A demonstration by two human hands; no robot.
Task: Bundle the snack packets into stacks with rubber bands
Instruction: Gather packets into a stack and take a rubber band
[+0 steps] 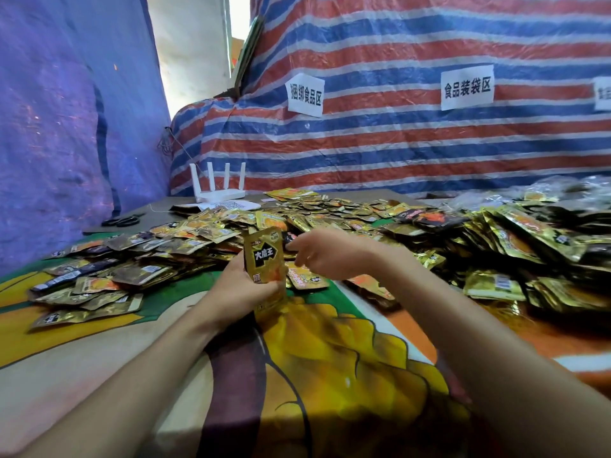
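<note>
My left hand (234,289) grips an upright stack of gold snack packets (264,256) near the middle of the table, the front one showing black lettering. Just right of the stack, my right hand (322,256) reaches over the loose packets with its fingers curled, and its fingertips pinch a dark packet (289,239) beside the stack's top edge. Loose gold and brown packets (139,259) cover the table from left to far right, heaped highest on the right (515,249). I see no rubber band.
A colourful printed sheet (330,358) covers the near table. Black scissors (120,220) lie at the far left, and a white router (218,190) stands at the back. A striped tarp (396,137) with paper signs closes the back; a blue tarp (66,127) hangs on the left.
</note>
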